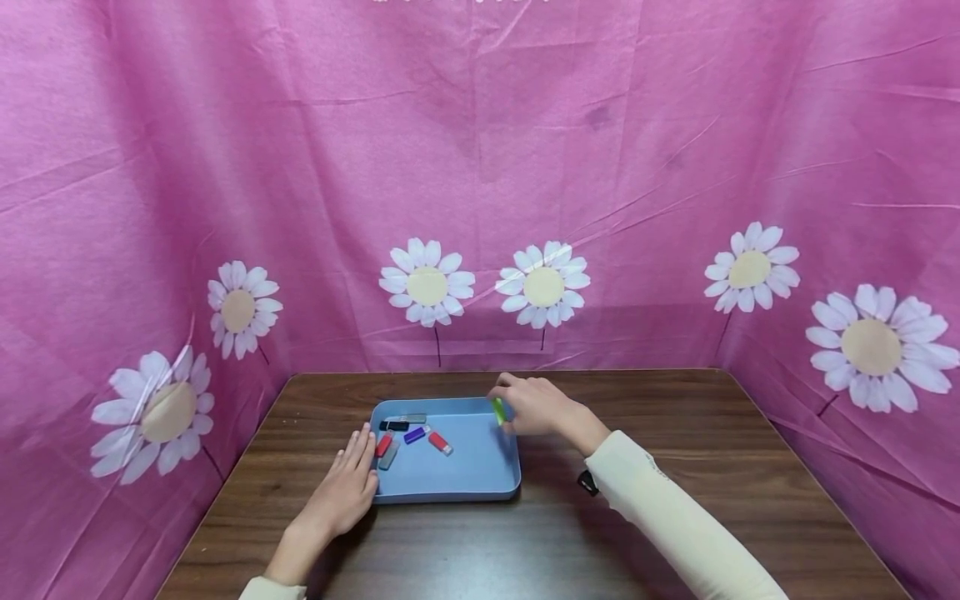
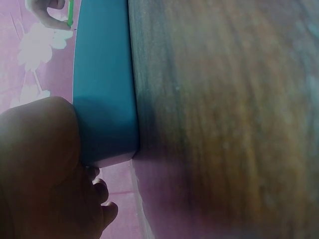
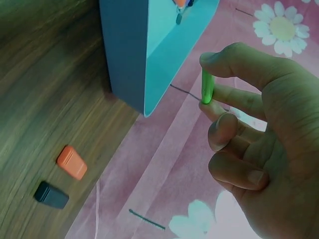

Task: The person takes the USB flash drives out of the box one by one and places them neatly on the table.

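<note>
My right hand [image 1: 536, 406] pinches a green USB flash drive [image 3: 207, 85] between thumb and fingertips. It holds the drive above the right end of a blue tray [image 1: 480, 483]. My left hand [image 1: 347, 487] lies with straight fingers against the tray's left edge. Several flash drives lie in the tray's left half: a purple one [image 1: 414, 435], a red one [image 1: 440, 442], a black one [image 1: 393, 426], a second red one [image 1: 384, 444] and grey ones [image 1: 388, 455]. In the left wrist view, the hand touches the tray's corner.
In the right wrist view, an orange flash drive [image 3: 72, 162] and a black flash drive [image 3: 51, 194] lie on the wooden table [image 1: 465, 550] to the right of the tray. A pink flowered cloth [image 1: 480, 167] hangs around the table's back and sides.
</note>
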`<state>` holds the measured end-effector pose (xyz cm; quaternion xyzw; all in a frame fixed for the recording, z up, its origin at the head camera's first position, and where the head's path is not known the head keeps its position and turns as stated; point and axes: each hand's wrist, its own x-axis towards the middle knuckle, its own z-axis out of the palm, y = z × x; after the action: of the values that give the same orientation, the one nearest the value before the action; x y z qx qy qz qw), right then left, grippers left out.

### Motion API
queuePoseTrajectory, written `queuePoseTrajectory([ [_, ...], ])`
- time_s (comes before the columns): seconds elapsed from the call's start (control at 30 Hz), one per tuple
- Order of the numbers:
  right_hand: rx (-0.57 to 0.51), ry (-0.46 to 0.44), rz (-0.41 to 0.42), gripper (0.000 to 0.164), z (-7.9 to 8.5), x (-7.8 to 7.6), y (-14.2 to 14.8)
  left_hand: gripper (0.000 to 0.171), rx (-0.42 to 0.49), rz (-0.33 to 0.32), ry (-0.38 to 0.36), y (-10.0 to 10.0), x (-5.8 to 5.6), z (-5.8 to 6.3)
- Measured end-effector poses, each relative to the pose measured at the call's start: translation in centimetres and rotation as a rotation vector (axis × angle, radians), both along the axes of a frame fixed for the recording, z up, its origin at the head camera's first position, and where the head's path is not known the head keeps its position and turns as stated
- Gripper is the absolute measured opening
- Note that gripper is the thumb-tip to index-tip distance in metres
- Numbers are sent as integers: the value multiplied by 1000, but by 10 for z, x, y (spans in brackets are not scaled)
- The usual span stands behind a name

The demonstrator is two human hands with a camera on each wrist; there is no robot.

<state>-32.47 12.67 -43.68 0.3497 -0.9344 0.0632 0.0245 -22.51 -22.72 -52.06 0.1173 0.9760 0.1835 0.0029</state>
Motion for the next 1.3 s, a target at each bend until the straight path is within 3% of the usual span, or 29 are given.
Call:
queuePoseTrajectory([
  [1.3,-12,5,-102,48,-4,10,77,64,-5,-3,-9,0,-1,-1],
])
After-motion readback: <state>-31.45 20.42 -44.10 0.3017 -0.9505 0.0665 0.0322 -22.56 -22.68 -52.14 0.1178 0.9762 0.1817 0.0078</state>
